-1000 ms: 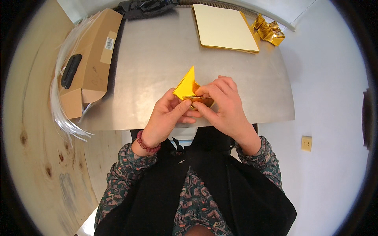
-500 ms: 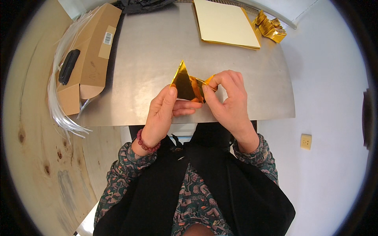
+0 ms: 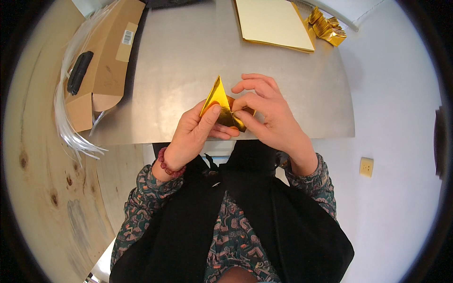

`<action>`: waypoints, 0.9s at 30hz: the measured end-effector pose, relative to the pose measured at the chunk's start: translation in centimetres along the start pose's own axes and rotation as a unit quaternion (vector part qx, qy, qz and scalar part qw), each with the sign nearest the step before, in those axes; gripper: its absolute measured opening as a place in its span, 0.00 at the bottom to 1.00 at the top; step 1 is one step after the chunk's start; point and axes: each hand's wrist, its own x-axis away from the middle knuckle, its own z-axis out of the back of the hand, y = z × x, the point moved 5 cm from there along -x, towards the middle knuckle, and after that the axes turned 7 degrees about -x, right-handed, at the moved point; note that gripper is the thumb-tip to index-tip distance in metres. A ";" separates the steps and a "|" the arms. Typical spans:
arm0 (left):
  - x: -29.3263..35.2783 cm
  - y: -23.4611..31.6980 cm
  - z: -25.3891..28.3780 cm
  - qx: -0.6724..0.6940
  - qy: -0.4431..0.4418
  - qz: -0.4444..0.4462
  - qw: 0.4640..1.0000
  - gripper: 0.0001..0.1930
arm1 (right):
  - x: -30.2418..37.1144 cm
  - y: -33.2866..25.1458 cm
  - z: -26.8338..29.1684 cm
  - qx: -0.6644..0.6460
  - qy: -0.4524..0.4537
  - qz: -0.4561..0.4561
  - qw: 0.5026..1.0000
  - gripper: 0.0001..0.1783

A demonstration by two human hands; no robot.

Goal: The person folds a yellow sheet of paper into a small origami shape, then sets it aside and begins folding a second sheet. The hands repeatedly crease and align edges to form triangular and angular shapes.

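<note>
Just above the table's near edge, a folded piece of shiny gold paper (image 3: 218, 101) is held between both hands, its pointed corner up. My left hand (image 3: 196, 123) grips it from the left, thumb on the front face and fingers behind and below. The thumb and index finger of my right hand (image 3: 265, 111) pinch a fold on its right side, while the other right fingers are raised and spread. Part of the paper's right side is hidden behind the right fingers.
The metal table (image 3: 174, 61) ends just below my hands. At its far right are a stack of gold-backed cream sheets (image 3: 273, 23) and folded gold paper pieces (image 3: 328, 28). A cardboard box (image 3: 111, 61) with white plastic strips (image 3: 61, 106) and a black object (image 3: 80, 73) stands at left.
The right hand has moved left, bringing its pinch close to the paper's middle, and its outer fingers have lifted and spread. The right-hand flap has come inward. The left hand keeps its hold.
</note>
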 end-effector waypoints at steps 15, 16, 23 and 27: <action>3.9 2.2 0.3 -0.579 0.145 -0.295 0.746 0.29 | 4.4 1.0 -2.7 -0.010 0.068 -0.070 0.995 0.18; 3.7 1.6 0.0 -0.582 0.104 -0.294 0.751 0.30 | 4.9 0.6 -3.1 0.005 0.037 -0.068 0.997 0.21; 3.3 -0.8 -0.5 -0.658 0.034 -0.223 0.718 0.36 | 6.1 -0.3 -4.7 0.124 -0.084 -0.064 0.987 0.34; 3.4 -1.3 -0.7 -0.674 0.032 -0.218 0.705 0.37 | 6.3 -0.3 -4.7 0.138 -0.098 -0.063 0.984 0.34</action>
